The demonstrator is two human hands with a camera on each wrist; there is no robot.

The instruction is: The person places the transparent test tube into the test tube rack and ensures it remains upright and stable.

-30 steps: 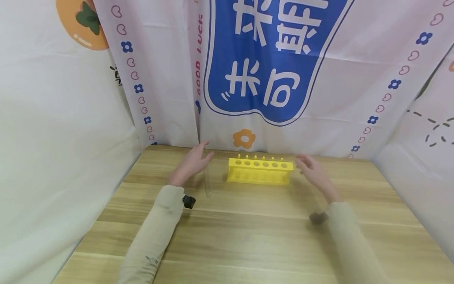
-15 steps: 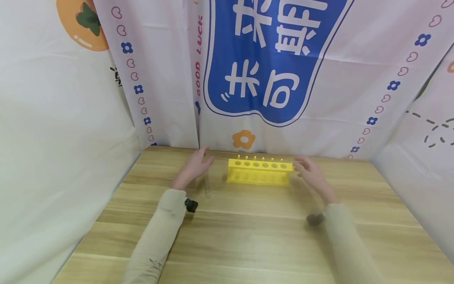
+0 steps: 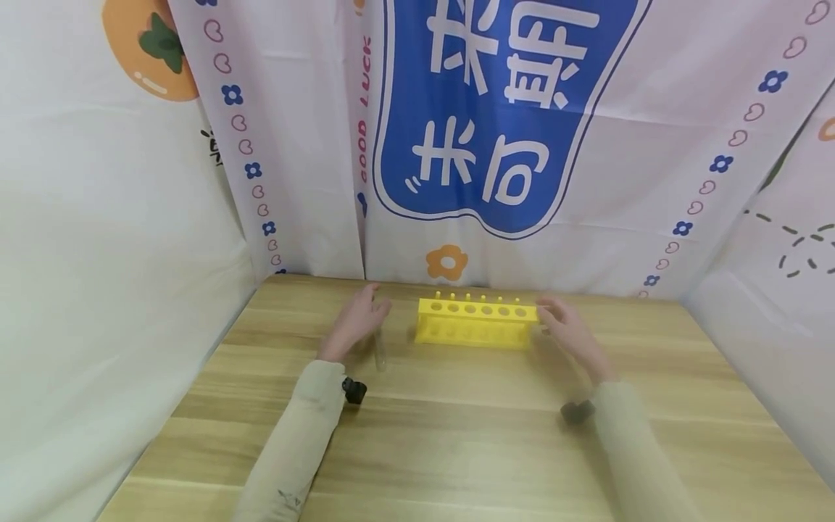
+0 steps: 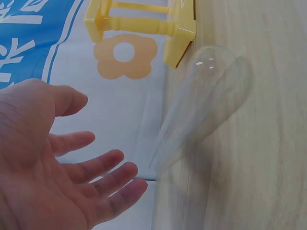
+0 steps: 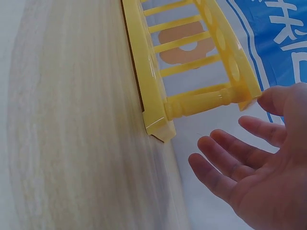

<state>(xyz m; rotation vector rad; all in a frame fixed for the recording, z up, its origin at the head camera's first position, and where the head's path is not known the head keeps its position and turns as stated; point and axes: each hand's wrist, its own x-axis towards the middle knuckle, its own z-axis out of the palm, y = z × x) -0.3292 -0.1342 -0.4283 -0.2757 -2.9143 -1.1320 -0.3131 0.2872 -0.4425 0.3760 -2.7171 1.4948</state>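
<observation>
A yellow test tube rack [image 3: 476,310], with a row of holes on top and a row of pegs behind, stands near the back of the table. At its right end is my right hand [image 3: 570,335], thumb tip right at the top plate's corner and the other fingers loosely bent in the right wrist view. To the rack's left, a clear test tube [image 3: 381,357] lies on the table, its rounded end towards me. My left hand [image 3: 355,322] hovers beside and over the tube's far part, thumb and fingers spread apart with nothing between them in the left wrist view.
The wooden table [image 3: 457,449] meets a printed cloth [image 3: 313,181] hanging right behind the rack. White cloth walls [image 3: 117,290] close in both sides. A small black camera [image 3: 354,391] sits on each wrist.
My right hand has come slightly left, its fingertips now right at the rack's end. The left hand has lowered a little beside the test tube. The head view has tilted up slightly.
</observation>
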